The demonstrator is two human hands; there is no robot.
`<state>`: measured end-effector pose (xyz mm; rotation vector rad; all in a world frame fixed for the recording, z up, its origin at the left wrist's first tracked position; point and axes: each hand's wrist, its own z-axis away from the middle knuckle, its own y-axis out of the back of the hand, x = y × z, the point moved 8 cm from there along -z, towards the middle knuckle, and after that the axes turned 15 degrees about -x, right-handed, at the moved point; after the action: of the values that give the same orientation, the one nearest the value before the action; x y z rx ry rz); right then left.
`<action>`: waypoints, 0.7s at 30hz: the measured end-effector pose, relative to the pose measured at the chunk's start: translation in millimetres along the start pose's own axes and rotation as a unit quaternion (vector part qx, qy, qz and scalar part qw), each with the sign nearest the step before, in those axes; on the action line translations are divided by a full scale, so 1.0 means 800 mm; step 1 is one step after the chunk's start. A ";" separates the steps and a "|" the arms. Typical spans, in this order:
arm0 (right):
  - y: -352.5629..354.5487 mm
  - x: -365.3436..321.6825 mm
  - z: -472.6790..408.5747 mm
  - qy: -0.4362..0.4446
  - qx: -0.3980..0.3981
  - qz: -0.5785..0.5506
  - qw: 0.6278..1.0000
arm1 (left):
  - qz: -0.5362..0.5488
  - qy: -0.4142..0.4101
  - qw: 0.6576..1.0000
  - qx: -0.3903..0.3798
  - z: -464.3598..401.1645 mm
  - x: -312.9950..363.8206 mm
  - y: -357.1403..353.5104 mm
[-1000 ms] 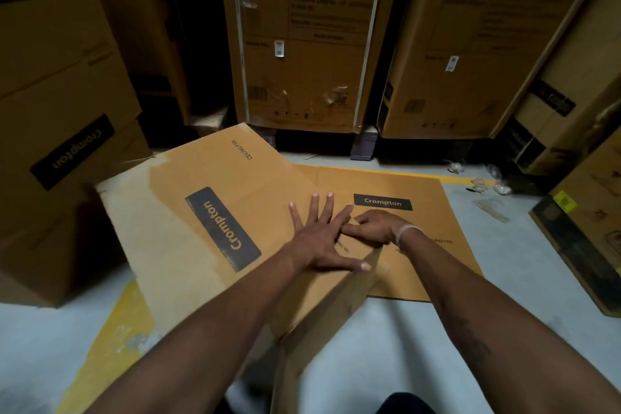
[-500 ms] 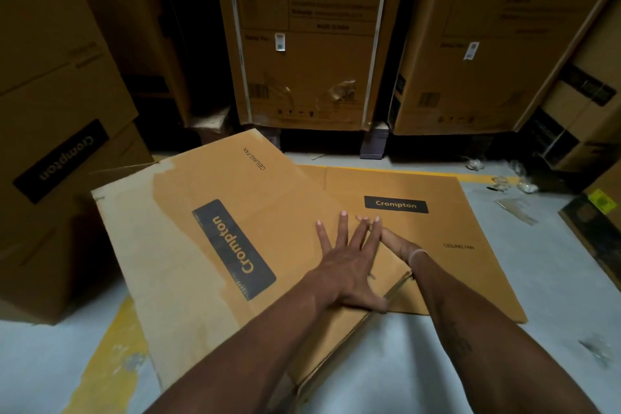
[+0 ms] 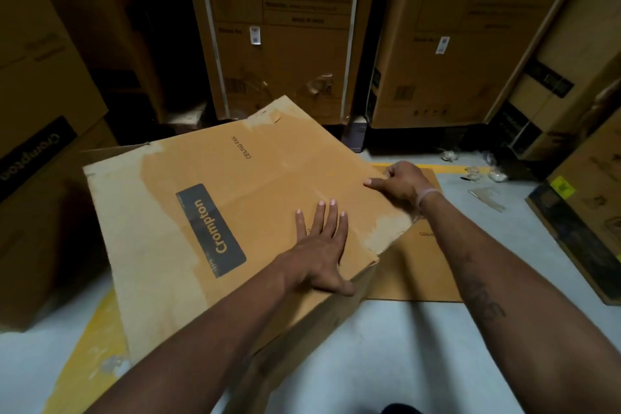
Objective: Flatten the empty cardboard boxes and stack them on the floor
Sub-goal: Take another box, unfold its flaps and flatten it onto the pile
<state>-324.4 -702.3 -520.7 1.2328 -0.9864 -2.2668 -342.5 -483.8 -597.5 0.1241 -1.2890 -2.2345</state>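
A large tan Crompton cardboard box (image 3: 235, 198), partly collapsed, lies tilted on the floor in front of me. My left hand (image 3: 322, 245) presses flat on its top panel near the right front corner, fingers straight and spread. My right hand (image 3: 401, 183) holds the box's right edge, thumb on top and fingers curled at the edge. Beneath the box's right side lies a flattened cardboard sheet (image 3: 420, 276) on the grey floor, mostly covered.
Tall cardboard cartons (image 3: 279, 33) (image 3: 447, 44) stand against the back. More Crompton boxes (image 3: 37, 151) are stacked at the left and others (image 3: 584, 212) at the right. Scraps of clear tape (image 3: 484, 175) litter the floor. A yellow line (image 3: 87, 353) marks the floor.
The box has slid right over the flattened sheet, hiding its label. My right hand moved out from beside the left hand to the box's right edge. My left hand stayed pressing on top.
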 end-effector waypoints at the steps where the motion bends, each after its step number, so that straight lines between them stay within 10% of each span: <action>1: 0.008 -0.008 0.005 -0.005 -0.038 0.007 0.999 | -0.006 -0.007 1.000 -0.006 0.000 0.003 0.000; 7: 0.035 -0.054 0.059 -0.029 -0.078 0.104 0.991 | -0.048 -0.042 0.998 -0.025 -0.005 0.019 0.021; 16: -0.048 -0.058 0.080 0.067 -0.144 -0.360 0.920 | 0.185 0.008 0.967 0.173 0.015 -0.006 0.040; 21: -0.102 -0.018 0.049 0.061 -0.089 -0.387 0.916 | 0.334 0.002 0.929 0.161 0.016 -0.035 0.045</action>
<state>-349.4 -622.3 -557.5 1.8864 -0.2267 -2.6988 -308.5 -473.3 -566.3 -0.1706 -1.4194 -1.4411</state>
